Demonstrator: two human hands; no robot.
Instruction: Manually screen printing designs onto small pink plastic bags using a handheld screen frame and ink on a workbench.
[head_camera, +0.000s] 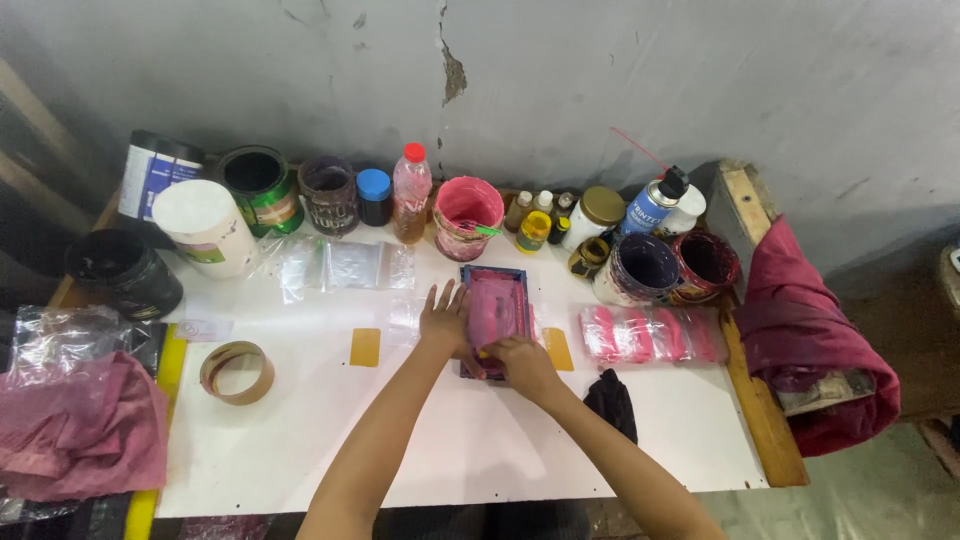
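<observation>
A grey, cracked plaster wall rises behind a white worktop (300, 440) that the camera looks down on from above. Near the middle of the worktop lies a small rectangular printing frame (495, 312) with a dark blue rim, its inside smeared wet pink. Its long axis runs away from the person, toward the wall.

The left hand (443, 320) lies flat against the frame's left edge, its fingers (440, 298) spread and pointing toward the wall. The right hand (522, 362) sits at the frame's near end, fingers curled and pressed together over something there; what it pinches cannot be told. Both hands touch the frame, which lies just ahead of the right hand.

Two yellow square tabs (365, 347) lie on either side of the frame. To the right, touching nothing, is a row of clear bags holding pink pieces (650, 334). A crumpled black cloth (612, 400) lies beside the right forearm. To the left sit empty clear plastic bags (335, 265) and a brown tape roll (237, 372).

Along the wall stands a line of stained paint tins and jars: a pink-coated pot (466, 217), a bottle with a red cap (411, 192), a blue spray can (652, 203), a white tub (205, 228), and a black tub (125, 272). A dark pink cloth (80, 425) is heaped at the far left, and a red cloth (815, 350) is draped over a wooden stand at the right.
</observation>
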